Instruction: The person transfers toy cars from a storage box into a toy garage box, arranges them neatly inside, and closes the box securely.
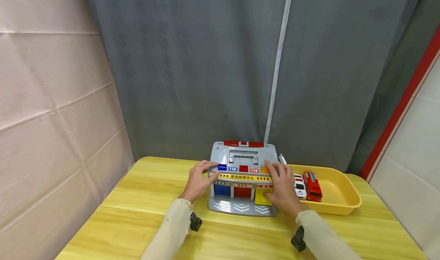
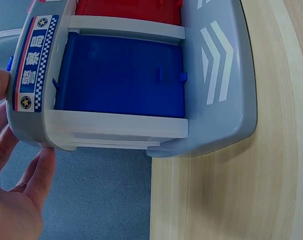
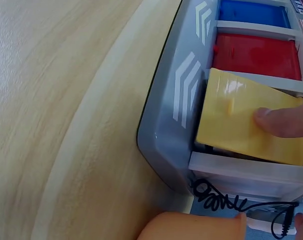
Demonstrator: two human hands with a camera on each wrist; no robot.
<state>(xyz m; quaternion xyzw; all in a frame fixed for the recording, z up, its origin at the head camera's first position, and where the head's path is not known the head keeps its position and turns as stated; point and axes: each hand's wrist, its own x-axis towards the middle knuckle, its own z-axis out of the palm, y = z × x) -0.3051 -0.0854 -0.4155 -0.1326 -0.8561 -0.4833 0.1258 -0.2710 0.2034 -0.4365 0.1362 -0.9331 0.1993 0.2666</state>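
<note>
A grey toy emergency station (image 1: 242, 176) stands upright on the table, with blue, red and yellow doors along its front. My left hand (image 1: 198, 180) holds its upper left corner, index finger by the blue button (image 1: 222, 167) and thumb at the front edge. Over the right side is my right hand (image 1: 283, 185), its index finger at the orange button (image 1: 265, 170). The right thumb presses on the yellow door (image 3: 241, 117), which sits tilted out of its frame. The blue door (image 2: 124, 75) and the red door (image 3: 256, 56) lie flat in their openings.
A yellow tray (image 1: 338, 210) sits to the right of the station, holding a white toy car (image 1: 300, 186) and a red toy fire truck (image 1: 313, 187). A coiled black cord (image 3: 211, 197) hangs at the station's right side. Behind the table hangs a grey curtain (image 1: 206, 80).
</note>
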